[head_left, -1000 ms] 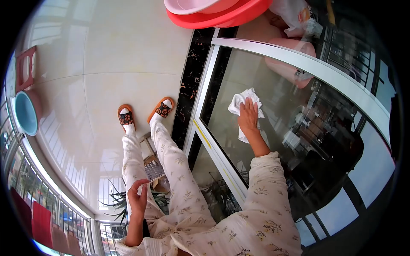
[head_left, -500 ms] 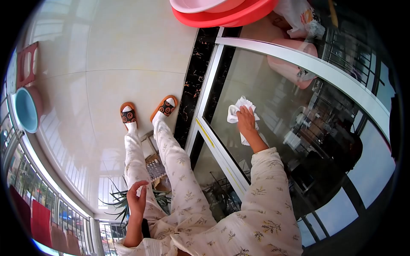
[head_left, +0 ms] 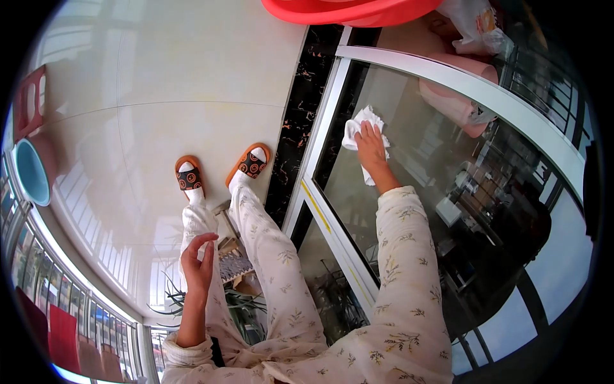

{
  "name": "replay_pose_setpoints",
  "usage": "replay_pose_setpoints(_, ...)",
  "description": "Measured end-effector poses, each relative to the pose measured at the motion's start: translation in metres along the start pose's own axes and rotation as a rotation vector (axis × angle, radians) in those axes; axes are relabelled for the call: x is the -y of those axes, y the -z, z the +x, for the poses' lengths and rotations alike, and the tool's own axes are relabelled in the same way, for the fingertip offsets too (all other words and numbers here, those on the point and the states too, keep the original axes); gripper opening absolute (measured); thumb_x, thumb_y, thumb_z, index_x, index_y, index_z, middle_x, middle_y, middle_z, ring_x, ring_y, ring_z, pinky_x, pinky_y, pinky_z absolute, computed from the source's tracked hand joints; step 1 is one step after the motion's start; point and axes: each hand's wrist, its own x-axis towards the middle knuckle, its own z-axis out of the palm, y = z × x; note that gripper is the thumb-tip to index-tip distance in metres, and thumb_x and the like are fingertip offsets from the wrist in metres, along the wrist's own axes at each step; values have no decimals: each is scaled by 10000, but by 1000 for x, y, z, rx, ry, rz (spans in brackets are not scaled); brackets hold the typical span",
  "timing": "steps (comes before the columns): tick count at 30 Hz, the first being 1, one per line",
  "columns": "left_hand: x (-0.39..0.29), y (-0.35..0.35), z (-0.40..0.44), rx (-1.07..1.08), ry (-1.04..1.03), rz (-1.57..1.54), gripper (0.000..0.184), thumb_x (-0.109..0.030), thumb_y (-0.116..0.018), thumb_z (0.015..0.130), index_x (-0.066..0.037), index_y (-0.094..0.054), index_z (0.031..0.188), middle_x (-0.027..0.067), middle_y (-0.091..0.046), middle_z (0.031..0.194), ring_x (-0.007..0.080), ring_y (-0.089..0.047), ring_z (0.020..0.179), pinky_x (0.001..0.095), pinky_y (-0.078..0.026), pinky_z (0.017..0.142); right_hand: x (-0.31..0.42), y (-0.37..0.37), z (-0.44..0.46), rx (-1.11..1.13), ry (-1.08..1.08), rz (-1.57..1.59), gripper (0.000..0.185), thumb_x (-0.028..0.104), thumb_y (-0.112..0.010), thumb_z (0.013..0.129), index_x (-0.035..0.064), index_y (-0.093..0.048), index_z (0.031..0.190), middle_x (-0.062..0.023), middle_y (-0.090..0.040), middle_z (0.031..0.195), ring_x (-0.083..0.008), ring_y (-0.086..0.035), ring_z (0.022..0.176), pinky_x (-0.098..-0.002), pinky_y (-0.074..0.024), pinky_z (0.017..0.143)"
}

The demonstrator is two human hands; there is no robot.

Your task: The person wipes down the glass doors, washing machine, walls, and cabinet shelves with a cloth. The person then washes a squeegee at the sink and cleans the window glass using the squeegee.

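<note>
A crumpled white cloth (head_left: 354,132) lies flat against the glass pane (head_left: 401,96) of a white-framed door. On top of it, my right hand (head_left: 373,151) presses with the fingers bent over the fabric, and part of the cloth hangs out below the palm. The arm is stretched out towards the upper part of the pane. My left hand (head_left: 198,264) hovers in front of my leg, holding nothing, its fingers loosely curved and apart from the thumb. Reflections of a railing and dark furniture shapes show in the glass.
The white door frame (head_left: 323,137) borders the glass beside a black marble strip (head_left: 300,109). A red basin (head_left: 358,14) stands at the top. At the left are a blue basin (head_left: 32,171) and a red stool (head_left: 30,102). A spiky plant (head_left: 240,310) sits near my legs.
My right hand and the cloth have slid upward along the glass. My left hand has shifted slightly down and left. The view has moved a little.
</note>
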Motion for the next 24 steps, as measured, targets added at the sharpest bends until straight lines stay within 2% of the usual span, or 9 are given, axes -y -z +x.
replay_pose_setpoints(2, 9, -23, 2, 32, 32, -36, 119, -12, -584, 898, 7, -667, 981, 91, -708, 949, 168, -653, 924, 287, -472, 872, 45, -53, -45, 150, 116, 50, 237, 155, -501, 877, 64, -668, 1019, -219, -532, 1339, -327, -422, 1334, -477, -244, 1150)
replay_pose_setpoints(5, 16, -49, -2, 81, 34, -22, 115, -24, -590, 898, -7, -671, 978, 90, -707, 929, 165, -651, 888, 280, -478, 835, 53, -54, -45, 379, 137, 206, 187, 168, -538, 854, 104, -703, 915, -165, -590, 1263, -289, -493, 1258, -466, -290, 1125)
replay_pose_setpoints(8, 13, -64, 1, 137, 59, -21, 114, -27, -591, 898, -13, -673, 976, 91, -705, 919, 159, -647, 863, 278, -483, 803, -4, -23, 45, 4, -13, -6, 203, 119, -527, 848, 74, -677, 978, -159, -571, 1290, -276, -462, 1285, -461, -269, 1132)
replay_pose_setpoints(9, 12, -66, 3, 143, 68, -14, 114, -25, -590, 898, -14, -673, 975, 91, -704, 916, 158, -645, 852, 278, -484, 792, -30, -12, 80, -178, -36, -105, 197, 136, -525, 848, 90, -682, 958, -130, -594, 1216, -260, -470, 1248, -455, -279, 1114)
replay_pose_setpoints(12, 16, -70, 14, 130, 35, 21, 115, -17, -589, 894, -16, -675, 970, 94, -701, 906, 163, -636, 809, 282, -486, 759, -73, 10, 150, -213, -59, -125, 190, 115, -526, 840, 88, -683, 944, -122, -610, 1151, -264, -493, 1195, -448, -306, 1086)
replay_pose_setpoints(15, 22, -74, 19, 146, 44, 30, 117, -14, -593, 891, -19, -677, 972, 94, -698, 907, 165, -632, 807, 284, -489, 760, -51, -26, 148, -231, -1, -91, 186, 106, -528, 835, 92, -689, 926, -118, -613, 1142, -256, -500, 1184, -442, -308, 1083)
replay_pose_setpoints(20, 18, -73, 18, 144, 48, -4, 125, -11, -603, 884, -22, -682, 979, 92, -695, 914, 161, -638, 831, 280, -494, 763, 50, -88, 58, 425, 150, 36, 226, 128, -542, 864, 157, -706, 1017, -42, -650, 1109, -192, -518, 1181, -407, -249, 1130)
replay_pose_setpoints(22, 16, -76, 18, 158, 89, -24, 129, -11, -604, 882, -24, -684, 982, 93, -695, 914, 164, -642, 829, 278, -495, 762, 34, -90, 66, 468, 146, 136, 222, 133, -545, 866, 162, -699, 1023, -41, -651, 1118, -191, -516, 1189, -420, -247, 1131)
replay_pose_setpoints(24, 11, -79, 19, 177, 109, -36, 131, -12, -604, 882, -26, -684, 985, 93, -695, 913, 168, -644, 825, 278, -496, 760, 2, -68, 106, 278, 82, 9, 221, 129, -538, 869, 161, -692, 1025, -50, -647, 1124, -200, -512, 1197, -430, -255, 1123)
